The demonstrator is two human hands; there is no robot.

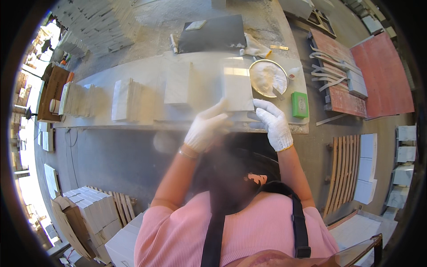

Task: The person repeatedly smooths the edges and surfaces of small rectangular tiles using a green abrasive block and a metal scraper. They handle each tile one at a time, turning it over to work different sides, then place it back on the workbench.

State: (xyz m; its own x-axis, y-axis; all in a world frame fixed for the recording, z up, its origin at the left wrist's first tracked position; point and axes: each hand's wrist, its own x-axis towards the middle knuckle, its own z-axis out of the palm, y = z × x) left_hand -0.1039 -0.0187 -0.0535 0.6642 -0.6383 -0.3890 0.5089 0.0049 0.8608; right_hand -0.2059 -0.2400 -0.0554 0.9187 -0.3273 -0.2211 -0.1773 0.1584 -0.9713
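Observation:
A flat white tile (pixel 238 89) lies on the worktable in front of me, bright light reflecting off its far part. My left hand (pixel 205 127), in a white knit glove, has its fingertips against the tile's near left corner; the fingers are slightly blurred. Also gloved, my right hand (pixel 272 122) is at the near right corner with its fingers curled. A thin dark piece shows beside those fingers, too hidden to name. Just right of the tile stands a round bowl of white powder or paste (pixel 267 75), with a grey scraper (pixel 278 93) at its rim.
Stacks of pale tiles (pixel 178 84) line the table to the left. A green box (pixel 300 105) sits near the right edge. Behind are a dark slab (pixel 211 34) and a loose glove (pixel 255 45). Right of the table stand a red platform (pixel 382 75) and a wooden pallet (pixel 342 173).

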